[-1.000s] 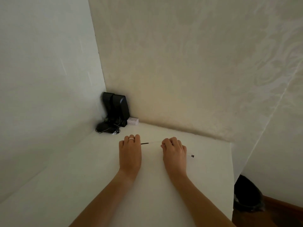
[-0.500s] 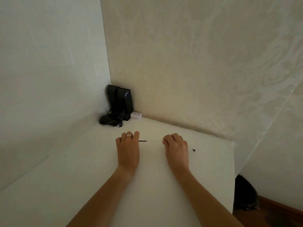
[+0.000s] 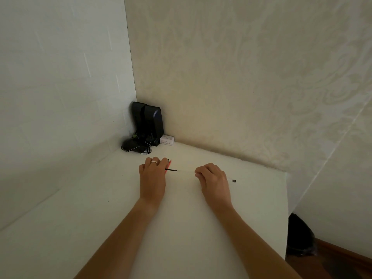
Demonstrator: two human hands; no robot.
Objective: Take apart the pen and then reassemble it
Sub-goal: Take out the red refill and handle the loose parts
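Far left corner of the desk (image 3: 201, 228): black speakers (image 3: 149, 122) with tangled cables (image 3: 136, 148) and a small white box (image 3: 167, 140) against the wall. Left hand (image 3: 152, 178), ring (image 3: 154, 162) on one finger, fingers curled closed around a red pen part (image 3: 168, 166) and the dark end of the thin refill (image 3: 171, 170). The refill runs rightward, pale and faint, to the right hand (image 3: 214, 178), whose fingers pinch its other end. A small dark piece (image 3: 234, 181) lies on the desk just right of that hand, near the far right corner. A dark bag (image 3: 300, 236) sits on the floor beyond the desk's right edge.
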